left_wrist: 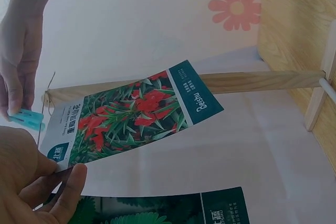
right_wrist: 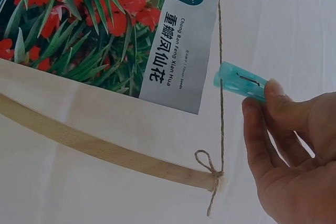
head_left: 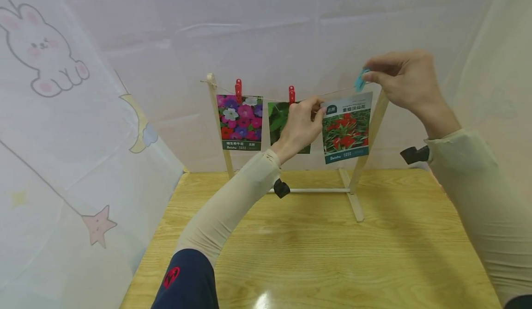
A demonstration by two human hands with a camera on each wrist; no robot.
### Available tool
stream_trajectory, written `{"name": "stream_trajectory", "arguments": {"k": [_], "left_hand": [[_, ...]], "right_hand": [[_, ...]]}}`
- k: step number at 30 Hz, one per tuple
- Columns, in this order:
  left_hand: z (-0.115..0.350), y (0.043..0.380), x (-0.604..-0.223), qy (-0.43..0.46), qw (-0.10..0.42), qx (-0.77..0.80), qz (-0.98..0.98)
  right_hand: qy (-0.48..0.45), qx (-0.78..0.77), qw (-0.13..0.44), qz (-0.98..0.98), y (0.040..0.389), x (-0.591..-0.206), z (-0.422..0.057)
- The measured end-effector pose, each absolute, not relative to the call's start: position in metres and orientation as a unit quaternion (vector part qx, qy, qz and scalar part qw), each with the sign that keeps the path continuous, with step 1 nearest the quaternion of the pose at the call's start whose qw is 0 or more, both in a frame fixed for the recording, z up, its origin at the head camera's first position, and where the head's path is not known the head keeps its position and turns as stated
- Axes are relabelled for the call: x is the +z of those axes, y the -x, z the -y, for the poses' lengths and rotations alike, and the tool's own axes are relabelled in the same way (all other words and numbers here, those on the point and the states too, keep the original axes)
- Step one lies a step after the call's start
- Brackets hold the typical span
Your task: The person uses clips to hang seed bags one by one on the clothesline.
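Note:
My left hand (head_left: 302, 125) pinches the upper left corner of a seed packet (head_left: 346, 129) with red flowers, held at the string and slightly tilted. Between thumb and fingers of my right hand (head_left: 409, 80) is a blue clothespin (right_wrist: 242, 81). Its tip overlaps the twine (right_wrist: 221, 129) in the right wrist view, just beyond the packet's top edge. A green-leaf packet (head_left: 277, 119) hangs from a red clothespin (head_left: 292, 94), partly hidden behind my left hand. Farther left, a packet with pink and purple flowers (head_left: 239, 123) hangs from another red clothespin (head_left: 238, 91).
The string runs between two posts of a wooden frame (head_left: 220, 119), which stands at the back of a wood-grain table (head_left: 291, 249). A white rod (head_left: 320, 190) joins the frame low down. Pale printed cloth (head_left: 137, 36) surrounds the table's back and sides.

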State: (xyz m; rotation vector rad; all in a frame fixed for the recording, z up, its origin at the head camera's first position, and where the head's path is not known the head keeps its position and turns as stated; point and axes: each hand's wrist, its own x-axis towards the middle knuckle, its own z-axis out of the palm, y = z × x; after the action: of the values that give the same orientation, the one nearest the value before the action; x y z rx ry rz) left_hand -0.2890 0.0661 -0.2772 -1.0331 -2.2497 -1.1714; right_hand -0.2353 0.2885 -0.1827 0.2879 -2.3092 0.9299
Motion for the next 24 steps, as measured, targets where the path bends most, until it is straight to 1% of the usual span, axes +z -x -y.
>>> {"name": "stream_trajectory", "arguments": {"k": [3,11,18,24], "left_hand": [[-0.0662,0.2891,-0.277,0.368,0.201,-0.42,0.805],[-0.067,0.2871,-0.275,0.362,0.184,-0.42,0.812],[-0.0675,0.2881,-0.2759,0.364,0.202,-0.42,0.807],[-0.0653,0.2869,-0.2764,0.367,0.2,-0.426,0.803]], "right_hand": [[-0.104,0.349,0.304,0.88,0.2357,-0.1831,-0.2888],[-0.099,0.334,0.29,0.891,0.2381,-0.1853,-0.2874],[-0.104,0.327,0.287,0.894,0.239,-0.1868,-0.2858],[-0.104,0.319,0.285,0.898,0.2369,-0.187,-0.2827]]}}
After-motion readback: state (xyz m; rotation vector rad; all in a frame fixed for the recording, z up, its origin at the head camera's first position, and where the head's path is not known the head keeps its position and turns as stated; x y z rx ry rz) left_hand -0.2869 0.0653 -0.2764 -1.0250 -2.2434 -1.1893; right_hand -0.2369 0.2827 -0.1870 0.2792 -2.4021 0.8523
